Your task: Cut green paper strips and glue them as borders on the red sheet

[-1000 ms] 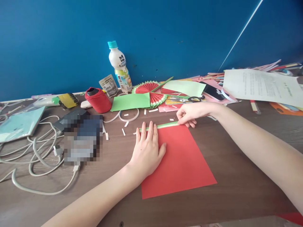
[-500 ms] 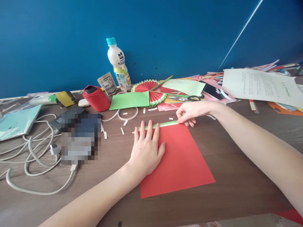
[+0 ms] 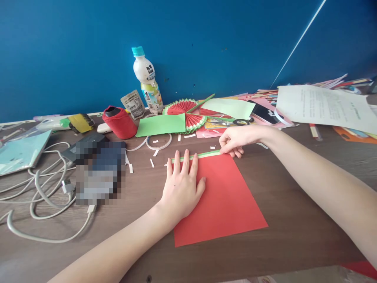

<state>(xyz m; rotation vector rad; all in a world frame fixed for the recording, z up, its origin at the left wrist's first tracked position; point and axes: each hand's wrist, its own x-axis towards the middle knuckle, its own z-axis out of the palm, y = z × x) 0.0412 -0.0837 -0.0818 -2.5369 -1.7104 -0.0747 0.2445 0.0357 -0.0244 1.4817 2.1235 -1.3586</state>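
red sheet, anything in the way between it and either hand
Nothing visible: the left hand lies on the red sheet, fingers across its green-and-white far edge; the right hand touches that edge's right end. Nearby white scraps block neither.

A brown wood-grain tabletop (image 3: 294, 239) bears a sheet of red paper (image 3: 226, 196), scattered white scraps (image 3: 131, 168), a looping pale cable (image 3: 53, 240), a red-wrapped cone (image 3: 121, 125) and, toward the back, a turquoise-capped bottle (image 3: 150, 94).

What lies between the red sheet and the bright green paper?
In the head view: the green-and-white strip at the far edge of the red sheet, then loose white scraps and a pale loop on the tabletop before the bright green paper.
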